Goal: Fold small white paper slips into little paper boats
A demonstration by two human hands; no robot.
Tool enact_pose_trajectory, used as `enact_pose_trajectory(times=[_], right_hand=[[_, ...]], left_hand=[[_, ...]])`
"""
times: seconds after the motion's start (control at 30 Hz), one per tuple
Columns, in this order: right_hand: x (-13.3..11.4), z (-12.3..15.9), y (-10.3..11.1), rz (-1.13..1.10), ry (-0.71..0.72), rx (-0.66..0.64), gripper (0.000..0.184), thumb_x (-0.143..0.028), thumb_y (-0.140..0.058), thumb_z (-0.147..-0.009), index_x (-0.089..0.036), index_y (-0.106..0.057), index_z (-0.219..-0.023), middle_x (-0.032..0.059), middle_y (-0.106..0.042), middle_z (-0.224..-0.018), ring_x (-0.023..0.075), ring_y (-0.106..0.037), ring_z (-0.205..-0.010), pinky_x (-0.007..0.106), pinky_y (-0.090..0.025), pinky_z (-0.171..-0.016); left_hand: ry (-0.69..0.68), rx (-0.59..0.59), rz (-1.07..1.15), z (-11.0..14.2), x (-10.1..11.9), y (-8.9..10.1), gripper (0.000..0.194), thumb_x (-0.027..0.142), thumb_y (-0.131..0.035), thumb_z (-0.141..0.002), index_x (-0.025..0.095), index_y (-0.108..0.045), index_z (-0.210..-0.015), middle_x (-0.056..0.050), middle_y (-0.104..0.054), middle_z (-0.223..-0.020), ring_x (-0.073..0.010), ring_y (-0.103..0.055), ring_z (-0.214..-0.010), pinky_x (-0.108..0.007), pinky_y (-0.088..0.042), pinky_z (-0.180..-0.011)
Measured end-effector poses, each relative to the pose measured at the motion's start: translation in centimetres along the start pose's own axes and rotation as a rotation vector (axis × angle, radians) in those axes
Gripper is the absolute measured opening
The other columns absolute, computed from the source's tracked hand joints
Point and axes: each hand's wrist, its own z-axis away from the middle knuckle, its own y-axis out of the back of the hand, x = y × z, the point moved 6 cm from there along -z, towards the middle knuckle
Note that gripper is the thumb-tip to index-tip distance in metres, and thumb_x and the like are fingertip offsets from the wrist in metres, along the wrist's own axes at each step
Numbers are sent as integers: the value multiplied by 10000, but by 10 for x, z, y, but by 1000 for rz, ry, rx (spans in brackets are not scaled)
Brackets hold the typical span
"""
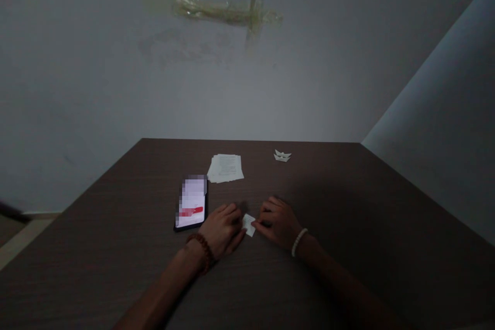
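Note:
A small piece of white paper (249, 225) lies on the brown table between my two hands, and it looks folded. My left hand (223, 229), with a brown bead bracelet at the wrist, has its fingers curled at the paper's left edge. From the right, my right hand (279, 224), with a pale bead bracelet, pinches the paper's right edge between thumb and curled fingers. Just left of my left hand lies a phone (192, 202) with its screen lit, part of it pixelated.
A loose stack of printed white sheets (226, 168) lies farther back, beyond the phone. Folded paper boats (282, 156) stand near the table's far edge, right of the stack. The table (127, 227) meets a grey wall (309, 87) with yellowed tape on it.

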Motion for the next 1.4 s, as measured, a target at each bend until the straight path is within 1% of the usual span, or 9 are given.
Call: enact_pose_trajectory(times=[0.1, 0.3, 0.53, 0.73, 0.9, 1.0, 1.17, 1.3, 1.4], right_hand=[[1, 1, -1, 1, -13, -3, 181, -319, -673, -809, -199, -663, -675, 20, -591, -750, 165, -480, -784, 293, -366, -713], [2, 1, -2, 6, -22, 1, 167, -318, -675, -807, -204, -668, -685, 18, -586, -751, 163, -478, -780, 293, -359, -702], [0, 1, -1, -24, -11, 15, 157, -303, -676, -804, -198, -665, -688, 25, -586, -755, 167, -483, -777, 294, -364, -691], [-1, 2, 1, -26, -5, 8, 139, -312, -700, -768, -194, -664, -705, 25, -575, -752, 168, -479, -765, 299, -372, -694], [-2, 2, 3, -43, -11, -17, 24, -199, -651, -766, -193, -663, -746, 29, -567, -786, 168, -487, -786, 291, -383, -707], [-3, 2, 5, -59, 1, -29, 48, -165, -633, -751, -191, -669, -768, 33, -562, -799, 171, -487, -791, 288, -389, -712], [0, 3, 5, -66, 12, -37, 88, -157, -638, -730, -200, -683, -793, 36, -559, -810, 179, -488, -805, 292, -393, -718], [0, 3, 6, -67, 15, -37, 83, -161, -639, -732, -203, -683, -789, 35, -560, -816, 177, -492, -800, 295, -396, -726], [0, 3, 7, -65, 21, -38, 74, -163, -634, -739, -199, -680, -785, 37, -560, -812, 178, -496, -795, 297, -400, -724]], left_hand=[[-41, -8, -3, 1, 2, -1, 247, 233, -501, -872, 156, -634, -679, -64, -563, -790, -206, -481, -835, -352, -414, -753], [-70, 32, 9, 2, 5, 0, 249, 217, -505, -870, 153, -623, -661, -56, -571, -763, -188, -491, -785, -328, -425, -705], [-43, 61, 13, 3, 3, -2, 242, 252, -536, -858, 156, -604, -646, -57, -565, -748, -195, -499, -791, -334, -439, -717], [-16, 63, -14, 2, 2, -5, 173, 311, -567, -844, 151, -626, -816, -79, -590, -869, -233, -509, -862, -371, -454, -756], [-16, 8, 13, 0, 7, -8, 187, 348, -571, -850, 173, -630, -825, -61, -595, -850, -228, -519, -843, -365, -438, -733], [2, 16, -4, -2, 8, -8, 223, 383, -568, -854, 173, -633, -820, -63, -599, -838, -222, -528, -822, -368, -427, -738], [-14, 60, -34, -2, 10, -10, 228, 348, -527, -885, 169, -625, -986, -62, -609, -848, -203, -542, -787, -359, -424, -749], [-47, 75, -52, -1, 11, -11, 226, 324, -482, -911, 167, -632, -850, -67, -596, -840, -197, -545, -789, -349, -425, -737], [-66, 68, -66, -1, 11, -11, 213, 289, -473, -918, 161, -626, -842, -62, -592, -842, -195, -542, -793, -341, -429, -722]])
